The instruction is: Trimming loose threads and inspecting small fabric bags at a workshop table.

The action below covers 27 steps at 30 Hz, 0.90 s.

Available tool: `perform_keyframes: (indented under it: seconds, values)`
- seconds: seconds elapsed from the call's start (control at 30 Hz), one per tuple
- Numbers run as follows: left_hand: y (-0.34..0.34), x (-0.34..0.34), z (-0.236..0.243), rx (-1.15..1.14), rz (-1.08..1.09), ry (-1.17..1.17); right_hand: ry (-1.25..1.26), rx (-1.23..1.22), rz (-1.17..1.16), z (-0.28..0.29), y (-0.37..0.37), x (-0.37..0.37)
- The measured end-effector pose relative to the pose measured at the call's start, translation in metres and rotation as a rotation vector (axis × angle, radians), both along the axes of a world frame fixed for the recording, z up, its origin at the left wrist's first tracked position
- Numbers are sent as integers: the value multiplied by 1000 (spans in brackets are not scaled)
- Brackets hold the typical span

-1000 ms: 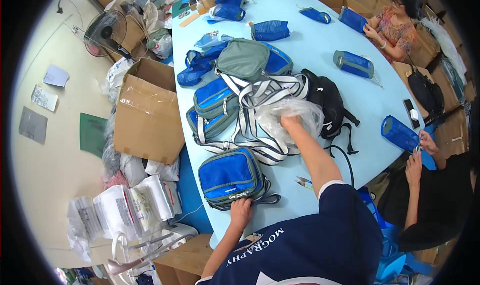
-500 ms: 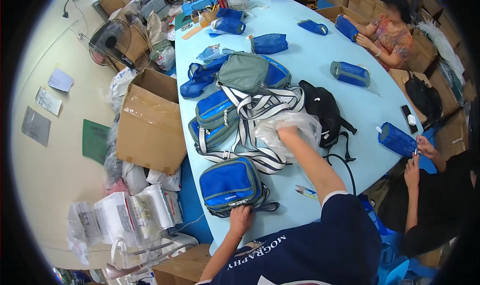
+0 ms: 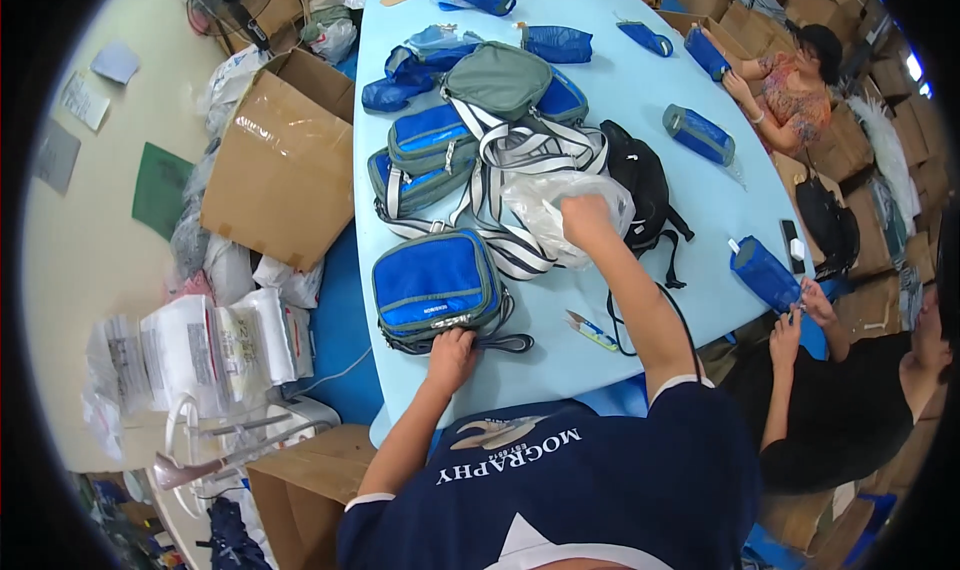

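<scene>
At the near left of the table, a blue and grey zippered bag (image 3: 437, 280) lies with its front panel up. My left hand (image 3: 452, 358) grips its near edge, fingers curled and partly hidden against the zipper side. A dark strap loop (image 3: 508, 343) sticks out beside that hand. Over a clear plastic bag (image 3: 540, 232) in the middle is my right hand (image 3: 587, 218), its fingers closed at the opening. Something small and whitish shows by the fingertips, too unclear to name. Striped white and black straps (image 3: 500, 232) lie tangled against the plastic.
More blue and grey bags (image 3: 425, 138) are piled beyond, beside a black bag (image 3: 632, 185). Thread snips (image 3: 592, 330) lie near my right forearm. Two people at the right each handle a blue mesh pouch (image 3: 765, 275). A large cardboard box (image 3: 285, 170) stands left of the table.
My right hand, earlier down inside the plastic bag, has risen to its opening. The left hand stays at the blue bag's near edge. The whole view has shifted and tilted.
</scene>
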<state>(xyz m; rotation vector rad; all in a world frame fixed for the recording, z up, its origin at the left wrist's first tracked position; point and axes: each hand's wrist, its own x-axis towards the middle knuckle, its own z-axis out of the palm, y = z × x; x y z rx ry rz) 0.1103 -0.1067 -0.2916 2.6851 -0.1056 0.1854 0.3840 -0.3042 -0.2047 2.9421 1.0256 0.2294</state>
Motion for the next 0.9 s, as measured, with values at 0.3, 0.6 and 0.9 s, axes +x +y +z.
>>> perform_keyframes:
  seconds: [0.3,0.6,0.9]
  values:
    - [20,-22,25,65,-42,-23,-60,496,68,36,-16,-49]
    - [30,-6,21,-9,2,55,960,1213,-53,10,-7,-162]
    - [39,20,55,-455,153,322,1435,1663,-602,-63,-26,-238]
